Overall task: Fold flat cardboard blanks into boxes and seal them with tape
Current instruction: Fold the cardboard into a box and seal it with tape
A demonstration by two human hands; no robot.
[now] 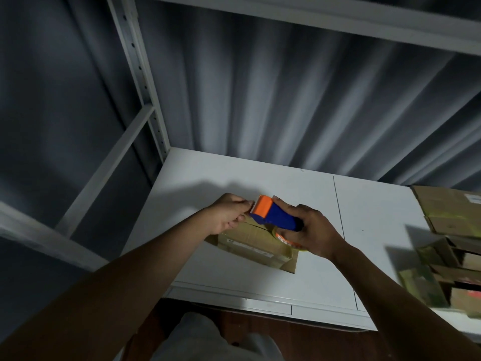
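– What do you see of the dispenser?
– I see a blue tape dispenser [273, 217], orange head pointing left, gripped in my right hand [313, 233] over the box [256, 243] on the worktop [377, 230].
– Left hand [229, 214]?
– Pinching at its toothed edge.

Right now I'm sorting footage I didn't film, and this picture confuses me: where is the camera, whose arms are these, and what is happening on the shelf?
There is no machine here. The camera sits on a person's head and looks forward and down, so the two bare arms reaching in from the bottom are that person's own. They work at a white shelf surface inside a metal rack. On it lies a cardboard box with its flaps folded shut. The right hand grips a blue and orange tape dispenser just above the box. The left hand pinches at the dispenser's toothed front edge, apparently the tape end, though the tape itself is too faint to see. At the right edge sits a pile of more cardboard boxes, blurred.
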